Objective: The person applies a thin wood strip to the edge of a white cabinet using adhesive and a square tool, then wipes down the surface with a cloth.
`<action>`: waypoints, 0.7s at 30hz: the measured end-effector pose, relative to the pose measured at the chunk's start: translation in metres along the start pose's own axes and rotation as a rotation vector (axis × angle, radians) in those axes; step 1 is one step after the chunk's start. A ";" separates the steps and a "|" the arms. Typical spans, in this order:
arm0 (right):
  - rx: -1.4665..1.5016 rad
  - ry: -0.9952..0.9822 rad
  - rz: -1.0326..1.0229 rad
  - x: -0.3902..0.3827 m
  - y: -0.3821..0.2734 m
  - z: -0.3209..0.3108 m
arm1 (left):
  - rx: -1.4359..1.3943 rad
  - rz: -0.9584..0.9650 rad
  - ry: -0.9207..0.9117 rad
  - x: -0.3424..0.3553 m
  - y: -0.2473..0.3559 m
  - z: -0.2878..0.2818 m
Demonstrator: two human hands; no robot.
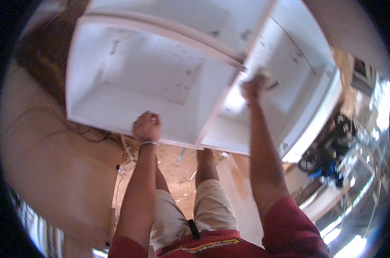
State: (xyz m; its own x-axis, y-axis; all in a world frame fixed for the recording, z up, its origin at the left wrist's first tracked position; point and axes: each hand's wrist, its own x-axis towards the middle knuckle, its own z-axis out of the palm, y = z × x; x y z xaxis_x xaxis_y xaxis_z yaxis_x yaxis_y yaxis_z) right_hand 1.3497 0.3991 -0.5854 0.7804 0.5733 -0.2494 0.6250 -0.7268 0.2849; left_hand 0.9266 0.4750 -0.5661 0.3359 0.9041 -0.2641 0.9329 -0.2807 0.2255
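A large white cabinet (156, 107) with several open compartments fills the space before me, its front edges pinkish. My left hand (147, 125) is at the near bottom edge of the left compartment, fingers curled closed; a small pale spot shows at them, but I cannot make out what it is. Inside the right compartment, beside the upright divider (220, 107), my right hand (256, 88) is closed around something. A pale bit and a short dark piece (273, 85) stick out by its fingers; blur hides what kind of thing it is.
Dark cables (91, 135) lie left of the cabinet by a brown panel (70, 180). Sawdust and scraps cover the floor (177, 172) around my feet. A board (235, 176) lies at right. Beyond it are dark, cluttered objects (332, 142).
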 end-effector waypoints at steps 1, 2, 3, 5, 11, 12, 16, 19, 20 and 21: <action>-0.118 0.011 -0.126 0.011 0.048 0.013 | -0.016 0.033 0.027 0.009 0.013 0.008; 0.188 0.075 -0.101 -0.005 -0.004 -0.014 | -0.008 0.013 0.055 0.005 -0.018 -0.005; 0.451 0.148 -0.142 -0.023 -0.059 -0.063 | -0.037 0.001 0.068 -0.007 -0.035 -0.017; 0.652 0.196 -0.383 -0.043 -0.150 -0.140 | 0.026 -0.070 0.039 -0.009 -0.038 -0.030; 0.531 0.142 -0.985 -0.092 -0.456 -0.235 | -0.215 -0.066 0.030 -0.014 -0.047 -0.029; 0.511 0.182 -0.943 -0.086 -0.496 -0.250 | -0.289 -0.075 0.037 -0.016 -0.050 -0.028; 0.339 0.195 -0.825 -0.041 -0.587 -0.240 | -0.667 0.013 -0.062 -0.009 -0.061 -0.054; 0.304 0.245 -0.830 -0.071 -0.591 -0.230 | -1.002 -0.066 0.089 -0.020 -0.105 -0.084; 0.262 0.270 -0.881 -0.084 -0.592 -0.222 | -1.067 -0.144 0.172 -0.025 -0.128 -0.095; 0.257 0.166 -0.896 -0.121 -0.592 -0.219 | -1.123 -0.237 0.259 -0.033 -0.150 -0.104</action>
State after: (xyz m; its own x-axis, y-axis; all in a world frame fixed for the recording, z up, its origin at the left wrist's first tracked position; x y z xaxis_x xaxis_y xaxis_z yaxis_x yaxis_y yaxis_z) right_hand 0.8891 0.8428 -0.5214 0.0173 0.9906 -0.1357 0.9852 -0.0400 -0.1665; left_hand 0.7621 0.5203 -0.4937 0.0120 0.9704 -0.2411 0.2875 0.2276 0.9304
